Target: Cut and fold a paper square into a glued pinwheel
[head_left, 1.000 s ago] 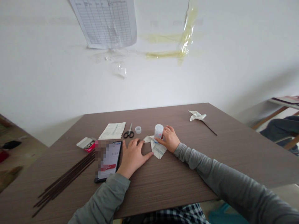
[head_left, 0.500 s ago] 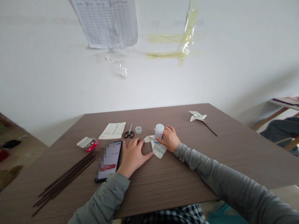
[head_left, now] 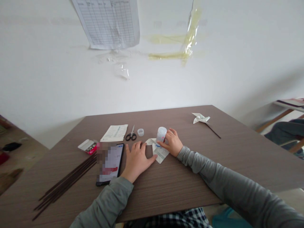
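Note:
My right hand (head_left: 172, 142) is closed round a small translucent white bottle (head_left: 161, 134) with faint printing. The bottle is against a partly folded sheet of printed paper (head_left: 160, 155), whose flaps spread on the table beneath it. My left hand (head_left: 137, 157) lies low on the table with its fingers spread. Its thumb tip meets the left edge of the folded paper. A small clear cap (head_left: 140, 132) rests behind my left hand, beside black-handled scissors (head_left: 131, 136).
A phone (head_left: 111, 164) lies left of my left hand, near dark thin sticks (head_left: 68, 177) and an opened small red-and-white box (head_left: 88, 146). A paper stack (head_left: 114, 133) sits farther back. At the far right lies a paper pinwheel (head_left: 201, 118) on a stick. A seated person's leg (head_left: 285, 133) shows beyond the table.
The folded paper has turned slightly and its near corner has shifted left. The bottle and my right hand have moved very little. My left hand has slid slightly right.

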`<state>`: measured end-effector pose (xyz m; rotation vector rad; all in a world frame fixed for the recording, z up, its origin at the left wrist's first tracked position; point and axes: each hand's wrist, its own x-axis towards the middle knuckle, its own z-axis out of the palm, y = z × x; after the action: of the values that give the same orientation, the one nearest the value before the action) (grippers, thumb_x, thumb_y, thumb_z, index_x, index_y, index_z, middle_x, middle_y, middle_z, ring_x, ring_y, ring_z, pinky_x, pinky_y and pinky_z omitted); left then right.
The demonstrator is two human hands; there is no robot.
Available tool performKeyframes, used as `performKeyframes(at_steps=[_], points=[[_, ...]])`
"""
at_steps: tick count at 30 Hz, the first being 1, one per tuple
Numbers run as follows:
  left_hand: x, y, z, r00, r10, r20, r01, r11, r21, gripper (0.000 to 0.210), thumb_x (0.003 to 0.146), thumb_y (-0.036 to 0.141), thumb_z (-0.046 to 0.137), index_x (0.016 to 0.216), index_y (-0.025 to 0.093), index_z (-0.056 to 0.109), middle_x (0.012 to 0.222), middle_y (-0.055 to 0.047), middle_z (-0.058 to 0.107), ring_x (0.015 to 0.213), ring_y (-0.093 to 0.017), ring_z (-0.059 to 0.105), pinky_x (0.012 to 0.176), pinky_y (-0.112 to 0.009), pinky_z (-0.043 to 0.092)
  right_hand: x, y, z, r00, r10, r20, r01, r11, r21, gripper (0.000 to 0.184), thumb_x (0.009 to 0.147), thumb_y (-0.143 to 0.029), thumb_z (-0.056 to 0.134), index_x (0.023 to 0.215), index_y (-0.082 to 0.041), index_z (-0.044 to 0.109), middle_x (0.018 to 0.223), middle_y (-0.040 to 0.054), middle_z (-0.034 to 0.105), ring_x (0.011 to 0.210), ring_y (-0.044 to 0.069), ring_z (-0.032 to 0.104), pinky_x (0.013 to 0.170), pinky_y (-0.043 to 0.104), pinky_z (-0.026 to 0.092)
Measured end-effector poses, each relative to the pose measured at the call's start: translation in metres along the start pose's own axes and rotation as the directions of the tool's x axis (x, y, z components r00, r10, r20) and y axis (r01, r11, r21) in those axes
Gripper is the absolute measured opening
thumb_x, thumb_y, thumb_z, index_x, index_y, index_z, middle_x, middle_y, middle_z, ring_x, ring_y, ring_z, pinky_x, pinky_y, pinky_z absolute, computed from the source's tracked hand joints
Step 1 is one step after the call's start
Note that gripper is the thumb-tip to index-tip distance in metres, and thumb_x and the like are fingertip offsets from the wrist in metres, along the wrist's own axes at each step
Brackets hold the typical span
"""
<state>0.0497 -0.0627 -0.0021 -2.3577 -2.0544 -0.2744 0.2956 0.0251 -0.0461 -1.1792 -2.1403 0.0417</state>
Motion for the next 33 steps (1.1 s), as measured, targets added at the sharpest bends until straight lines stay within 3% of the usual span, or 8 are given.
performKeyframes(at_steps=[7, 17, 21, 24, 28, 30, 33], points=[[0.000, 0.003, -0.005, 1.000, -0.005, 0.010, 0.005, 1.000, -0.010, 0.066, 0.112, 0.061, 0.089, 0.169, 0.027, 0.088, 0.184, -0.025, 0.078, 0.174, -0.055, 0.068, 0.154, -0.089, 0.038, -0.002, 0.003, 0.002, 0.996, 0.014, -0.086, -0.012, 1.000, 0.018, 0.023, 0.119, -0.047, 0.092, 0.104, -0.032, 0.082, 0.110, 0.0096, 0.091, 0.123, 0.041, 0.085, 0.144, 0.077, 0.054], [-0.001, 0.003, -0.008, 1.000, -0.006, 0.013, 0.006, 1.000, -0.010, 0.064, 0.112, 0.058, 0.092, 0.170, 0.030, 0.088, 0.185, -0.023, 0.078, 0.176, -0.052, 0.069, 0.154, -0.087, 0.041, 0.000, 0.002, 0.004, 1.000, -0.010, 0.022, 0.010, 1.000, -0.001, 0.036, 0.117, -0.048, 0.096, 0.095, -0.030, 0.074, 0.100, 0.0066, 0.088, 0.123, 0.039, 0.085, 0.146, 0.078, 0.051], [-0.001, 0.002, -0.004, 1.000, -0.004, 0.000, 0.004, 1.000, -0.007, 0.065, 0.112, 0.059, 0.092, 0.168, 0.029, 0.088, 0.184, -0.024, 0.079, 0.175, -0.053, 0.069, 0.153, -0.087, 0.041, -0.002, 0.008, 0.006, 0.998, 0.049, -0.045, -0.043, 0.991, 0.130, 0.027, 0.115, -0.046, 0.098, 0.100, -0.030, 0.082, 0.111, 0.0104, 0.094, 0.125, 0.041, 0.089, 0.146, 0.075, 0.054], [-0.001, 0.002, -0.004, 1.000, -0.002, 0.005, 0.002, 1.000, -0.011, 0.065, 0.112, 0.058, 0.092, 0.168, 0.026, 0.088, 0.184, -0.026, 0.078, 0.175, -0.054, 0.069, 0.153, -0.089, 0.040, -0.004, 0.015, 0.009, 0.980, 0.121, -0.159, -0.073, 0.958, 0.278, 0.020, 0.115, -0.048, 0.095, 0.113, -0.029, 0.090, 0.125, 0.0139, 0.098, 0.131, 0.043, 0.091, 0.135, 0.071, 0.065], [-0.002, 0.004, -0.008, 1.000, -0.012, 0.028, 0.012, 1.000, -0.013, 0.066, 0.113, 0.056, 0.091, 0.170, 0.024, 0.087, 0.186, -0.026, 0.077, 0.178, -0.053, 0.067, 0.155, -0.088, 0.039, -0.004, 0.023, 0.012, 0.916, 0.274, -0.292, -0.101, 0.864, 0.492, 0.038, 0.111, -0.068, 0.093, 0.109, -0.030, 0.092, 0.121, 0.0139, 0.100, 0.120, 0.043, 0.094, 0.116, 0.066, 0.076], [-0.002, 0.004, -0.010, 0.999, -0.017, 0.030, 0.018, 1.000, -0.010, 0.066, 0.112, 0.056, 0.091, 0.170, 0.024, 0.086, 0.187, -0.026, 0.077, 0.179, -0.053, 0.067, 0.155, -0.087, 0.039, -0.003, 0.024, 0.011, 0.898, 0.304, -0.318, -0.085, 0.828, 0.554, 0.042, 0.106, -0.073, 0.097, 0.107, -0.031, 0.094, 0.117, 0.0128, 0.101, 0.119, 0.043, 0.095, 0.118, 0.067, 0.075], [-0.002, 0.004, -0.009, 0.999, -0.020, 0.031, 0.020, 1.000, -0.001, 0.066, 0.113, 0.056, 0.090, 0.171, 0.025, 0.086, 0.187, -0.024, 0.076, 0.179, -0.052, 0.067, 0.156, -0.087, 0.038, 0.001, 0.025, 0.007, 0.921, 0.264, -0.286, -0.057, 0.818, 0.573, 0.035, 0.103, -0.066, 0.101, 0.116, -0.033, 0.098, 0.121, 0.0108, 0.101, 0.130, 0.044, 0.094, 0.132, 0.068, 0.069]])
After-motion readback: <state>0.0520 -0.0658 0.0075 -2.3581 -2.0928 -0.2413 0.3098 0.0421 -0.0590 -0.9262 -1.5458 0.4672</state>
